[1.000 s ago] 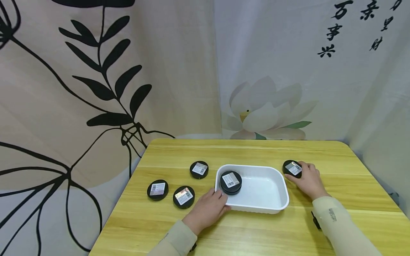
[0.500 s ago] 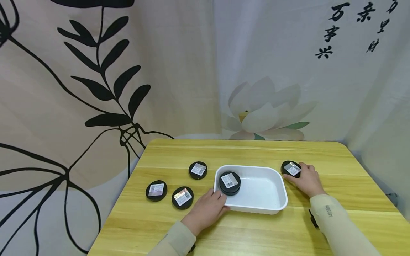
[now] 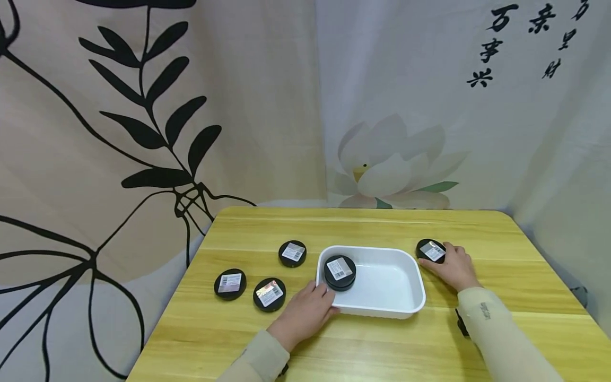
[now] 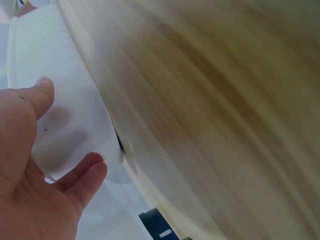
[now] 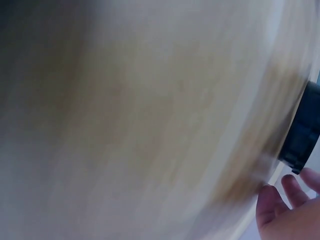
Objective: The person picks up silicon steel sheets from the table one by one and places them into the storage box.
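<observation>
A white rectangular tray (image 3: pixel 382 285) stands on the table. At its near left corner my left hand (image 3: pixel 305 314) grips it; the left wrist view shows the thumb (image 4: pixel 44 96) against the tray's outer wall and fingertips (image 4: pixel 94 175) round the corner. Two stacked round black tubs (image 3: pixel 340 269) sit at the tray's left end, the upper one bearing a white label. To the right of the tray, my right hand (image 3: pixel 456 269) holds another labelled black tub (image 3: pixel 428 251) between thumb and fingers, at table height. In the right wrist view this tub (image 5: pixel 303 131) shows only partly.
Left of the tray lie three more black tubs: one towards the back (image 3: pixel 292 253), one at far left (image 3: pixel 230 284) and one nearer the left hand (image 3: pixel 269 295). The wooden table (image 3: pixel 382 350) ends at a printed curtain (image 3: pixel 267 106) behind.
Both hands keep their places on the tray and the tub. The whole head view has shifted slightly, so everything appears a little further left.
</observation>
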The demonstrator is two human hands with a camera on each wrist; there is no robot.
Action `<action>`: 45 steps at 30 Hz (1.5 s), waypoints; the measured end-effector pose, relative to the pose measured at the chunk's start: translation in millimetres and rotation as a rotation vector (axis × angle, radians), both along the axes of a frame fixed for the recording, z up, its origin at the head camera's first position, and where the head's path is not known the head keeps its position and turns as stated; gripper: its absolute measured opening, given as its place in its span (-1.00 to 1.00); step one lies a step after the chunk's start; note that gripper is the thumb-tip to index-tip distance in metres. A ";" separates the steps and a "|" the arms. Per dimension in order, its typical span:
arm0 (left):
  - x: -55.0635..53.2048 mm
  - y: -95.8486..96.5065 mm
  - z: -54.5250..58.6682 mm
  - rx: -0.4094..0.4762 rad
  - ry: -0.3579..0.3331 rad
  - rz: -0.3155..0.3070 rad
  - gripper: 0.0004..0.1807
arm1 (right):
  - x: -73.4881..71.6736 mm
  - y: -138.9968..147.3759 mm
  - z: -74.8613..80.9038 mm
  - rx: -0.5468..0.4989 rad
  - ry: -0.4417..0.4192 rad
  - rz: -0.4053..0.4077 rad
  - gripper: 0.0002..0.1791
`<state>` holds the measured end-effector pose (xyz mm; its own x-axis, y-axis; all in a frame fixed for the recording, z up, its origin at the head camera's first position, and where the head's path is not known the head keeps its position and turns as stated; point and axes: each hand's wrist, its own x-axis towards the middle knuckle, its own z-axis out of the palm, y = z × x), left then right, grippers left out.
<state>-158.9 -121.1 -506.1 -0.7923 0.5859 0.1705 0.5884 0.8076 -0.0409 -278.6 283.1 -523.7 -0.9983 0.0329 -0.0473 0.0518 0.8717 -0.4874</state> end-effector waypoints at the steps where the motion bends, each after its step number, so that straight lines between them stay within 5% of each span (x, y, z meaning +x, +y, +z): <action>1: 0.0 -0.4 0.3 0.001 0.001 0.000 -0.67 | 0.1 -0.6 0.4 0.004 -0.001 -0.002 0.32; 45: -0.4 -2.2 -2.5 0.005 0.004 0.008 -0.67 | -5.7 -3.1 -1.4 0.025 -0.062 -0.004 0.38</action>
<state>-159.3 -123.3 -508.5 -0.7963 0.5786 0.1762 0.5816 0.8125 -0.0395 -284.3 280.1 -525.1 -0.9934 0.0391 -0.1083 0.0850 0.8834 -0.4608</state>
